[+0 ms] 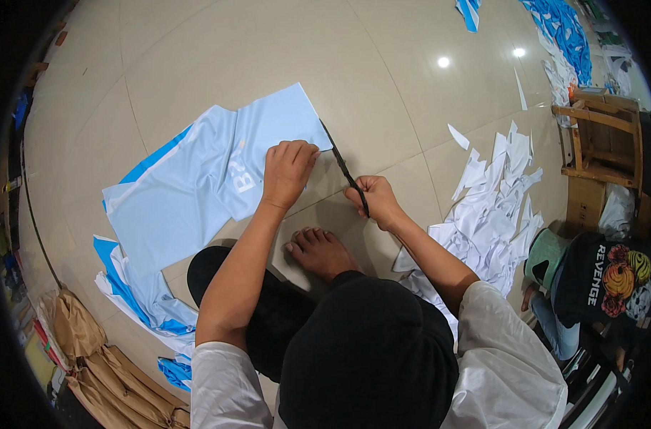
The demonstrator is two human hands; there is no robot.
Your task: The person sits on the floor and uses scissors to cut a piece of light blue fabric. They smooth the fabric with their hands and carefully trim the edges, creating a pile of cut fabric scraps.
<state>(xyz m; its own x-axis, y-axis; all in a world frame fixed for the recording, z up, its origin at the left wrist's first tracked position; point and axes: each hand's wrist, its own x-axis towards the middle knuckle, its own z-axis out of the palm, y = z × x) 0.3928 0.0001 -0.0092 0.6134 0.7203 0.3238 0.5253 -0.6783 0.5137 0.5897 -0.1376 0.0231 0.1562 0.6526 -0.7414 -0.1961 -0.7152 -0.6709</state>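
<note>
A light blue piece of fabric [175, 186] with white lettering and a brighter blue edge lies spread on the floor, wrinkled toward its middle. My left hand [290, 171] is closed on its right edge, thumb side toward the scissors. In my right hand [377, 200] is a pair of black scissors [345, 169], fingers wrapped round the handles. The blades point up and to the left along the fabric's right border, touching or very close to it. How far the blades are apart is hard to make out. My bare foot [321, 252] rests just below the hands.
White fabric scraps [483, 207] are heaped to the right. More blue and white cloth [136, 293] lies at the left, and a blue pile [563, 36] at the far right. A wooden stool [604, 136] and a person in a black shirt [597, 279] are at the right; brown wrapped bundles [111, 372] lie lower left.
</note>
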